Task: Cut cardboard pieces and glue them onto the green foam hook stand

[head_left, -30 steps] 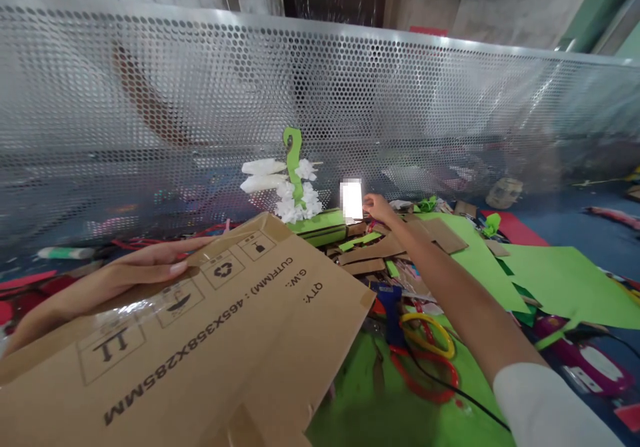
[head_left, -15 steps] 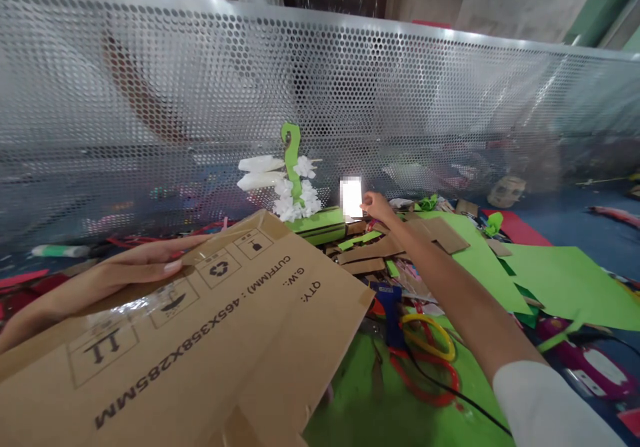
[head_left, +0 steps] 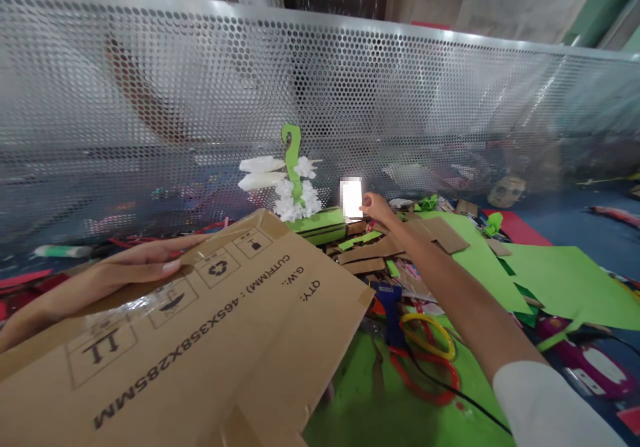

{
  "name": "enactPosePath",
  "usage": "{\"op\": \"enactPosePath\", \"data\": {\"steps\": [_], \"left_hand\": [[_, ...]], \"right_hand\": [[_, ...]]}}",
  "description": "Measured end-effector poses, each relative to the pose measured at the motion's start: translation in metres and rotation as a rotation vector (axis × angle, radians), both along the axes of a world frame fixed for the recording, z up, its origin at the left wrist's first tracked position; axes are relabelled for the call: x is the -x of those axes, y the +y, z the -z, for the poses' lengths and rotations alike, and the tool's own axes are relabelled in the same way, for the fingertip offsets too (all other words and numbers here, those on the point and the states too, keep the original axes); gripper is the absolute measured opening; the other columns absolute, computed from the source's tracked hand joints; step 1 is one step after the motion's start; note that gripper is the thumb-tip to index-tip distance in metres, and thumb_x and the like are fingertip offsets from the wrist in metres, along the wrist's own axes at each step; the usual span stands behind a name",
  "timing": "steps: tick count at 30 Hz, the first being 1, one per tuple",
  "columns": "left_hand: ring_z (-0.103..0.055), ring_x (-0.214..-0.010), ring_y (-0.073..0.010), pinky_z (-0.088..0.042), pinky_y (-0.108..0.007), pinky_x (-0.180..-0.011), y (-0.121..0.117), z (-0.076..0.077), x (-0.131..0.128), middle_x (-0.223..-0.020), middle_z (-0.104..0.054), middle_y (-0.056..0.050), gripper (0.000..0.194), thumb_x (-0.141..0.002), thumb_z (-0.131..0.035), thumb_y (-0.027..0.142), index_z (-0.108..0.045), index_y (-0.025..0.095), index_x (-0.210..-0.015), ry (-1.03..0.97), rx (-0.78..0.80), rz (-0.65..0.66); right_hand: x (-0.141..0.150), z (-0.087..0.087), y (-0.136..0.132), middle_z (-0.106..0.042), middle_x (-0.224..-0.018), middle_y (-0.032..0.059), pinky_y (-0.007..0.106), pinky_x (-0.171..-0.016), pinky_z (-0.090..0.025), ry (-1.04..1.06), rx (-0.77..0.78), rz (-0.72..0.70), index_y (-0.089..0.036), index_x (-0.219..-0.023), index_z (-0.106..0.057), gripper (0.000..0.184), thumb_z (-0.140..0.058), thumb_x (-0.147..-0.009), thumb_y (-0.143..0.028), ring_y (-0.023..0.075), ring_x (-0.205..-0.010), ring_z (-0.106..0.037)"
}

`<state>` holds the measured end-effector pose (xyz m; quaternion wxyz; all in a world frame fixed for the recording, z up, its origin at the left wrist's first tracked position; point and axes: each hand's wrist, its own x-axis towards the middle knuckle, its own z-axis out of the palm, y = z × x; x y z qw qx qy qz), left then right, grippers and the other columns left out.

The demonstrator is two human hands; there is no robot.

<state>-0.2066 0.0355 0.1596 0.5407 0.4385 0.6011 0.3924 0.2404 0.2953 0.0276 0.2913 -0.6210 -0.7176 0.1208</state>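
A printed brown cardboard piece (head_left: 270,320) slants at lower left, a bright white screen (head_left: 353,198) upright beyond it.

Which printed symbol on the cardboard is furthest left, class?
The pair of arrows on the cardboard; the umbrella, recycling sign and remaining boxed symbol lie further right.

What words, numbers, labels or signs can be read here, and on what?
"QTY:" on the cardboard piece
"G.W.:" on the same cardboard
"CUTF(MM) : 465X358X285MM" on the same cardboard
Signs on it: two arrows, umbrella, recycling arrows, glass
Label on the blue glue gun: too small to read
Lit screen: pixelated, unreadable
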Motion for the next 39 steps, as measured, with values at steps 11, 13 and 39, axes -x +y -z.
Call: {"op": "enactPosePath", "data": {"steps": [11, 13, 39], "left_hand": [[-0.047, -0.147, -0.0524, -0.065, -0.051, -0.094, -0.004, -0.001, -0.001, -0.129, -0.078, -0.007, 0.073, -0.047, -0.096, 0.041, -0.082, 0.028, -0.117, 0.006, -0.012, 0.02], [-0.046, -0.148, -0.0522, -0.065, -0.05, -0.095, -0.003, 0.006, 0.006, -0.134, -0.076, -0.008, 0.08, -0.049, -0.095, 0.044, -0.079, 0.029, -0.126, 0.048, -0.029, 0.034], [-0.06, -0.137, -0.0486, -0.061, -0.051, -0.098, -0.004, 0.002, 0.002, -0.132, -0.077, -0.01, 0.08, -0.055, -0.089, 0.042, -0.075, 0.031, -0.133, 0.044, 0.02, 0.042]], "right_hand": [[-0.002, -0.007, -0.016, -0.077, -0.101, 0.0113, 0.03, -0.082, -0.051, -0.171, -0.046, -0.073, -0.014, -0.118, -0.07, 0.025, -0.07, -0.094, -0.021, 0.0216, -0.089, -0.07], [0.0, -0.009, -0.022, -0.077, -0.099, 0.0088, 0.027, -0.079, -0.049, -0.223, -0.047, -0.175, -0.016, -0.107, -0.074, 0.016, -0.071, -0.095, -0.025, 0.0197, -0.086, -0.069], [-0.027, -0.063, -0.064, -0.071, -0.124, 0.0133, 0.04, -0.095, -0.057, -0.137, -0.062, -0.207, -0.017, -0.128, -0.067, 0.029, -0.06, -0.106, -0.034, 0.0274, -0.114, -0.067]]}}
